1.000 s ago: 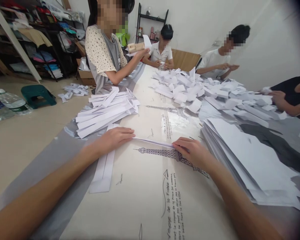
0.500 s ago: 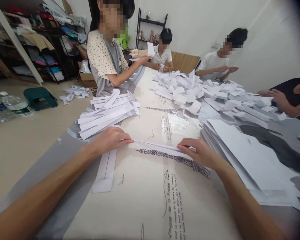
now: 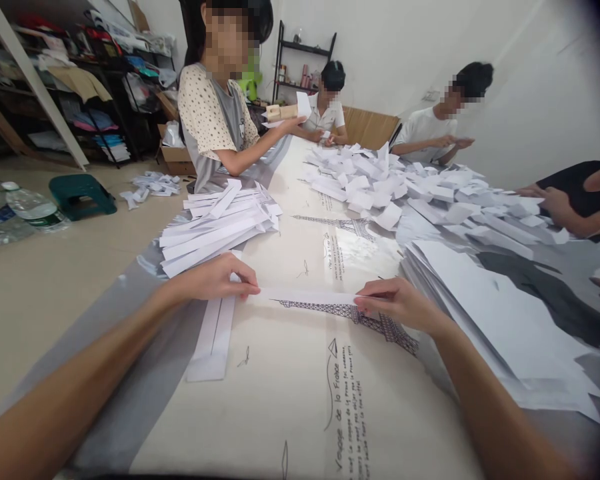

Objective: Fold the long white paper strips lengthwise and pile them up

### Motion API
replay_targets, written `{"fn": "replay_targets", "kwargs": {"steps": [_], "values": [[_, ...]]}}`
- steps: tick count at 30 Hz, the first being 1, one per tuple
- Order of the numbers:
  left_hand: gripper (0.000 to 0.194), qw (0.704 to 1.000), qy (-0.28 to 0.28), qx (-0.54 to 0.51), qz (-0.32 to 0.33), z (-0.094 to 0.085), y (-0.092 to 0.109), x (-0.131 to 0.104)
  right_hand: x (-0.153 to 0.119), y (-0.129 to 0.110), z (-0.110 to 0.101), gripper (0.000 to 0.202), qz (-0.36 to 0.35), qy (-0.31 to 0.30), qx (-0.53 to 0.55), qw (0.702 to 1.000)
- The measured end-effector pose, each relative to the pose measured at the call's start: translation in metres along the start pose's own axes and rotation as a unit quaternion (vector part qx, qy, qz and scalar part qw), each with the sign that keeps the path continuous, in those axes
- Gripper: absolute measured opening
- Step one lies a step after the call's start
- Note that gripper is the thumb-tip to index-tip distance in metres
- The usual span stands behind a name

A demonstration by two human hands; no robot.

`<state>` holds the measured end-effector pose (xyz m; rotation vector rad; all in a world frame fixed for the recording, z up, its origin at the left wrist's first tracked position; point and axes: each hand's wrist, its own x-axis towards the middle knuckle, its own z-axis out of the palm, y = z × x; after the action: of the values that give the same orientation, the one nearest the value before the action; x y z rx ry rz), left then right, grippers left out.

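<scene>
A narrow white paper strip (image 3: 305,297) stretches between my hands, just above the printed Eiffel Tower on the tablecloth (image 3: 280,400). My left hand (image 3: 217,277) pinches its left end between thumb and fingers. At the other end, my right hand (image 3: 397,303) is closed on the strip in the same way. Partly behind my left wrist lies a folded paper piece (image 3: 211,347) with a line along its middle. Beyond that hand is a pile of long folded paper strips (image 3: 220,223). To the right of my right hand rests a stack of large white sheets (image 3: 500,320).
A heap of small folded papers (image 3: 380,177) covers the far right of the table. Several people sit or stand around it; one person (image 3: 225,120) at the left holds a wooden block (image 3: 283,112). On the floor are a green stool (image 3: 83,195) and plastic bottles (image 3: 35,207).
The strip has turned so that its flat face shows more, and its left end has dropped slightly with my left hand. Both hands keep their pinch.
</scene>
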<state>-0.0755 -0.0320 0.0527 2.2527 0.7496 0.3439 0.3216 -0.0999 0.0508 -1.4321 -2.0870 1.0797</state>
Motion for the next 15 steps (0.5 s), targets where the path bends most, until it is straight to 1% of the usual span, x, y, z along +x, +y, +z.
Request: {"fn": "replay_targets", "kwargs": {"steps": [3,6,9,12,15], "values": [[0.029,0.999,0.006,0.041,0.016,0.005,0.005,0.002,-0.001,-0.007,0.0,0.032,-0.003,0.01,0.022,1.0],[0.031,0.993,0.022,0.107,0.049,0.015,0.005,0.006,-0.001,-0.013,0.003,0.03,0.003,0.005,0.03,1.0],[0.036,0.983,0.043,0.162,0.078,0.027,0.002,0.009,0.0,-0.013,0.006,0.029,0.029,-0.01,0.049,0.998],[0.035,0.974,0.042,0.205,0.091,0.034,-0.002,0.01,0.002,-0.01,0.009,0.027,0.06,-0.011,0.096,0.994],[0.031,0.968,0.042,0.228,0.1,0.036,-0.003,0.009,0.003,-0.006,0.01,0.037,0.09,0.003,0.139,0.986]]}}
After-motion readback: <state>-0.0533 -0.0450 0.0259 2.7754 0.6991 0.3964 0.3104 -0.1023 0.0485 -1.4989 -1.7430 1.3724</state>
